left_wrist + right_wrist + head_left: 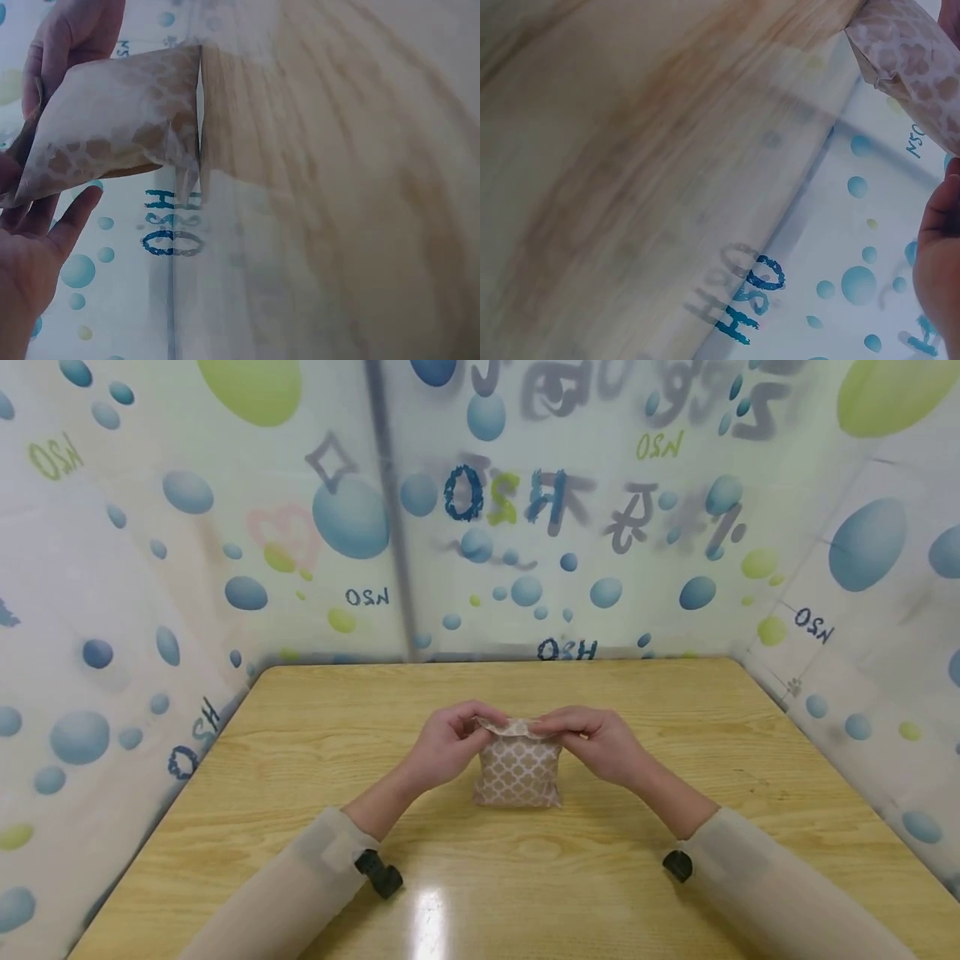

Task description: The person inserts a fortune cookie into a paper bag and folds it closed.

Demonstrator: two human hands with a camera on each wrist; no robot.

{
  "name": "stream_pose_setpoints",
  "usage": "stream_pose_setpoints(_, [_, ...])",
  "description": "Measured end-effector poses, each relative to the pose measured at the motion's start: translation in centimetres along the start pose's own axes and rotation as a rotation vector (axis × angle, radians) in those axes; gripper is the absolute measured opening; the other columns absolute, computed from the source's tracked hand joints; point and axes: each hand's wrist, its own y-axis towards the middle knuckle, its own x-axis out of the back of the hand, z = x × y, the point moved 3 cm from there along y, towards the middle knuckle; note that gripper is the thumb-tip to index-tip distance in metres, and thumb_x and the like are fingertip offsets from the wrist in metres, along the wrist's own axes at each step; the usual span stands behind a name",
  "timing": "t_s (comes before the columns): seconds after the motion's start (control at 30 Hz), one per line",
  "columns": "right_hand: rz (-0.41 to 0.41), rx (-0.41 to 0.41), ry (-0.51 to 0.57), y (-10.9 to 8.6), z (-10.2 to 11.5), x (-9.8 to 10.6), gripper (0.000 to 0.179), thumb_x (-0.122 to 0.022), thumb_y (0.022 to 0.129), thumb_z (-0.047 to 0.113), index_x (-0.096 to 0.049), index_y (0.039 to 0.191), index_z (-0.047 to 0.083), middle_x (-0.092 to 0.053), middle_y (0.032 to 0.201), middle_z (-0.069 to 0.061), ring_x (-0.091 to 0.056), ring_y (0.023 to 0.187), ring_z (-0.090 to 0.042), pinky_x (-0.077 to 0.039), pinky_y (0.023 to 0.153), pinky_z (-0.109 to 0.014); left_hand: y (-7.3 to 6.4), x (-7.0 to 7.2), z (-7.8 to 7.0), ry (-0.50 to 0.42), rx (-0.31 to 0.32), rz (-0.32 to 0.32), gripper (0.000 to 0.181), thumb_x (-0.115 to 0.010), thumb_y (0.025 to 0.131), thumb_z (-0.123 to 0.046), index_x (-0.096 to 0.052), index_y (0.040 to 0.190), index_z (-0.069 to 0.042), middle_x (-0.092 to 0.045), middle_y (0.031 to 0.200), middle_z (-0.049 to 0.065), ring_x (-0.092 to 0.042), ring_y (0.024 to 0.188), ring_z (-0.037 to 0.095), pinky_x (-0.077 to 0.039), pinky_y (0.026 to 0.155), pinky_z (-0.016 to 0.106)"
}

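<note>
A small paper bag [519, 772], tan with a white lattice pattern, stands puffed out near the middle of the table. Its top edge is folded over, showing a paler strip. My left hand [447, 745] pinches the top left corner between thumb and fingers. At the top right corner my right hand [602, 745] pinches the fold the same way. In the left wrist view the bag [112, 120] looks plump, with a creased bottom corner. Only part of the bag [915, 60] shows in the right wrist view. What is inside is hidden.
The wooden table [300, 718] has a glossy top with a bright reflection near its front edge. Printed sheeting [487, 602] with bubbles and lettering encloses the back and both sides. Dark wrist devices [378, 873] sit at both sleeves.
</note>
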Motion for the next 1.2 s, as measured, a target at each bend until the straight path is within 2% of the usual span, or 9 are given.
stream_pose_setpoints(0.17, [0.000, -0.005, -0.021, -0.1, 0.1, -0.2, 0.030, -0.065, 0.107, -0.001, -0.085, 0.124, 0.013, -0.079, 0.132, -0.010, -0.073, 0.115, -0.005, -0.062, 0.087, -0.025, 0.3, -0.4, -0.6, 0.051, -0.001, -0.006, 0.019, -0.070, 0.107, -0.017, -0.074, 0.124, -0.009, -0.078, 0.126, 0.009, -0.064, 0.086, 0.011, -0.053, 0.074, 0.025])
stream_pose_setpoints(0.3, [0.009, -0.055, -0.023, -0.1, 0.3, -0.2, 0.027, -0.065, 0.109, 0.008, -0.081, 0.131, 0.013, -0.079, 0.132, -0.009, -0.073, 0.106, -0.013, -0.062, 0.084, -0.030, 0.6, -1.0, -1.0, 0.117, -0.037, -0.015, 0.020, -0.074, 0.106, -0.014, -0.073, 0.125, -0.008, -0.080, 0.118, 0.008, -0.066, 0.086, 0.007, -0.054, 0.072, 0.023])
stream_pose_setpoints(0.43, [-0.007, -0.170, -0.024, 0.3, 0.6, -0.4, 0.030, -0.066, 0.111, 0.029, -0.076, 0.137, 0.017, -0.078, 0.117, -0.005, -0.067, 0.091, -0.018, -0.058, 0.074, -0.032, 0.5, -1.5, -1.3, 0.138, -0.084, -0.031, 0.016, -0.074, 0.104, -0.007, -0.075, 0.120, -0.007, -0.082, 0.112, 0.008, -0.071, 0.088, 0.009, -0.058, 0.072, 0.022])
stream_pose_setpoints(0.53, [-0.019, -0.205, -0.054, 0.8, 1.1, -0.8, 0.026, -0.071, 0.109, 0.034, -0.079, 0.128, 0.017, -0.078, 0.104, -0.003, -0.064, 0.080, -0.018, -0.057, 0.066, -0.030, 0.5, -1.7, -1.4, 0.151, -0.109, -0.039, 0.017, -0.074, 0.105, -0.008, -0.076, 0.122, -0.006, -0.083, 0.112, 0.009, -0.073, 0.091, 0.009, -0.060, 0.075, 0.022])
stream_pose_setpoints(0.63, [-0.033, -0.182, -0.094, 1.0, 1.6, -1.0, 0.018, -0.074, 0.107, 0.027, -0.083, 0.118, 0.016, -0.079, 0.097, -0.002, -0.062, 0.072, -0.017, -0.055, 0.062, -0.029, 0.4, -1.7, -1.3, 0.168, -0.107, -0.038, 0.020, -0.073, 0.106, -0.010, -0.077, 0.125, -0.007, -0.083, 0.111, 0.009, -0.072, 0.085, 0.008, -0.058, 0.071, 0.021])
stream_pose_setpoints(0.83, [-0.054, -0.125, -0.128, 0.9, 1.6, -1.1, 0.016, -0.076, 0.104, 0.019, -0.085, 0.117, 0.015, -0.081, 0.101, -0.001, -0.058, 0.068, -0.011, -0.051, 0.061, -0.026, 0.4, -1.6, -1.3, 0.187, -0.111, -0.035, 0.017, -0.073, 0.106, -0.012, -0.084, 0.118, -0.010, -0.084, 0.113, 0.006, -0.069, 0.083, 0.008, -0.056, 0.070, 0.021])
stream_pose_setpoints(1.0, [-0.091, 0.032, -0.230, 0.8, 1.8, -1.4, 0.010, -0.077, 0.102, 0.009, -0.086, 0.105, 0.013, -0.082, 0.098, -0.002, -0.063, 0.072, -0.003, -0.054, 0.064, -0.025, 0.2, -1.7, -1.5, 0.232, -0.187, -0.032, 0.016, -0.074, 0.105, -0.008, -0.086, 0.114, -0.009, -0.085, 0.112, 0.007, -0.078, 0.092, 0.013, -0.060, 0.075, 0.022])
stream_pose_setpoints(1.07, [-0.103, 0.068, -0.276, 0.9, 2.0, -1.5, 0.010, -0.076, 0.102, 0.007, -0.084, 0.102, 0.013, -0.081, 0.094, -0.002, -0.062, 0.070, -0.004, -0.054, 0.063, -0.026, 0.2, -1.8, -1.6, 0.253, -0.206, -0.034, 0.016, -0.074, 0.104, -0.006, -0.086, 0.114, -0.008, -0.085, 0.112, 0.008, -0.080, 0.096, 0.016, -0.062, 0.077, 0.023])
stream_pose_setpoints(1.2, [-0.084, 0.033, -0.305, 1.2, 2.2, -1.8, 0.006, -0.075, 0.105, 0.016, -0.082, 0.106, 0.015, -0.078, 0.096, 0.002, -0.062, 0.074, -0.004, -0.055, 0.068, -0.026, 0.2, -1.9, -1.7, 0.303, -0.208, -0.052, 0.015, -0.074, 0.104, -0.007, -0.086, 0.114, -0.007, -0.085, 0.111, 0.007, -0.079, 0.092, 0.014, -0.061, 0.076, 0.022])
